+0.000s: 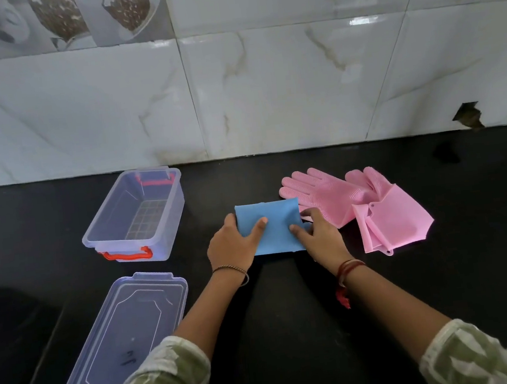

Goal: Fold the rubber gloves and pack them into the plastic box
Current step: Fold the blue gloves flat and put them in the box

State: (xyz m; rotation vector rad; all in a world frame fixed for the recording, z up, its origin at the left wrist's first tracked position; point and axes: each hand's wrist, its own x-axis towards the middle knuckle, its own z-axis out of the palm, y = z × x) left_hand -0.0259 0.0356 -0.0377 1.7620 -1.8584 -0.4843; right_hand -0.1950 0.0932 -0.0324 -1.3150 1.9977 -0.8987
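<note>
Head view: folded blue glove [273,227] flat on black worktop [290,313], mid-scene. Left hand [232,244] gripping its left edge, thumb on top; right hand [319,235] pinching its right edge. Pink gloves [356,203] unfolded just right, touching right hand. Clear plastic box [136,216] open at left, its lid [121,346] nearer, apart.

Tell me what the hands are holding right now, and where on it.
Both grip the folded blue rubber glove on the black counter: left hand at its left edge, right hand at its right edge.
</note>
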